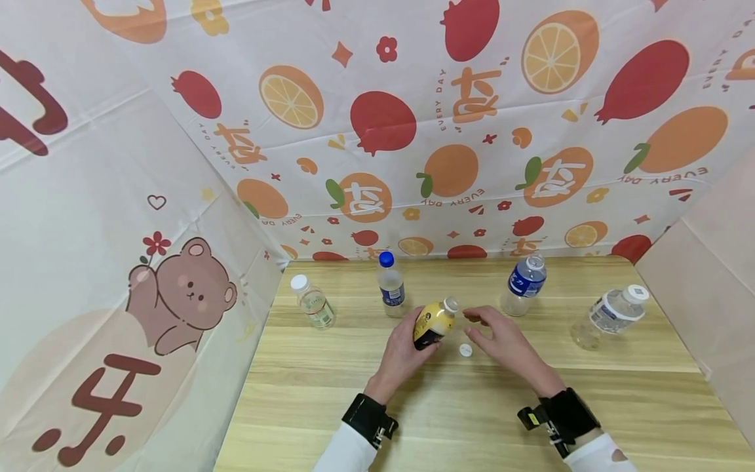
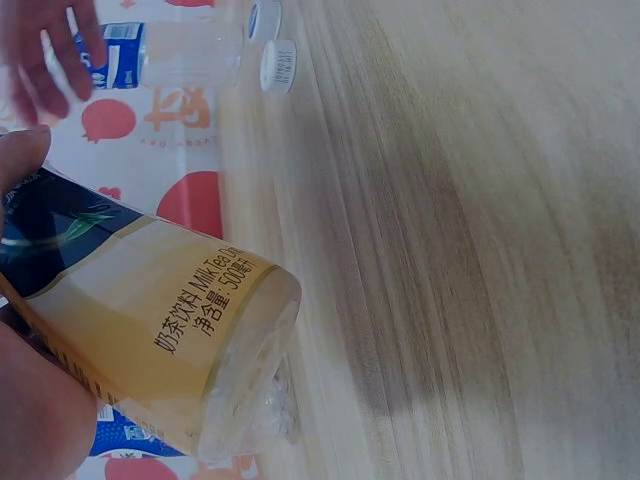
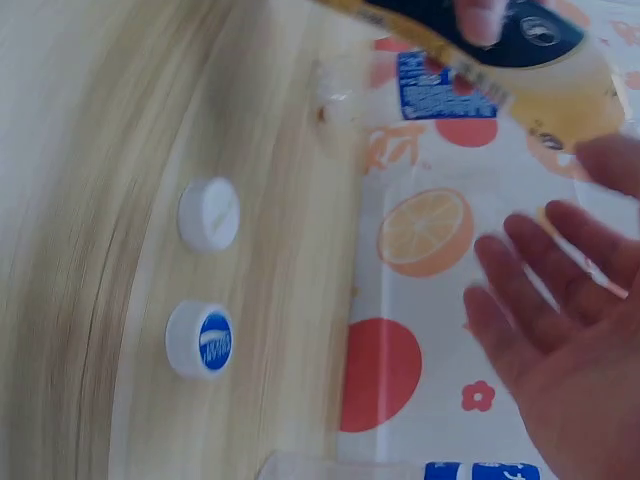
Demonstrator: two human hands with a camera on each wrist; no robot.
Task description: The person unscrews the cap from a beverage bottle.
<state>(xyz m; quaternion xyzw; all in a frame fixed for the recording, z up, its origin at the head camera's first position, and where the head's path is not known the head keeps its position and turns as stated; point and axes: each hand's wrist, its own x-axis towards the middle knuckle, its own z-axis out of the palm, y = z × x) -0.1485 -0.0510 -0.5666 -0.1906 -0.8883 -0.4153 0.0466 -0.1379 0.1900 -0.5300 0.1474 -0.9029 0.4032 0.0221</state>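
Observation:
My left hand [image 1: 400, 349] grips a milk tea bottle [image 1: 435, 322] with a yellow and dark label, held tilted above the table, its neck toward the upper right. The lower part of the bottle [image 2: 190, 320] fills much of the left wrist view. Beside the neck, my right hand [image 1: 508, 342] holds nothing, its fingers spread and relaxed in the right wrist view. Below the hands, a white cap [image 3: 210, 215] and a white cap with a blue-printed top [image 3: 200, 340] lie on the table. Only one of these caps [image 1: 465, 350] shows in the head view.
Toward the back of the wooden table [image 1: 330, 406] stand a white-capped bottle [image 1: 318, 308], a blue-capped bottle [image 1: 392, 288] and a blue-labelled bottle [image 1: 525, 283]. Another white-capped bottle [image 1: 610, 316] is at the right. Behind hangs a fruit-printed sheet [image 1: 407, 216].

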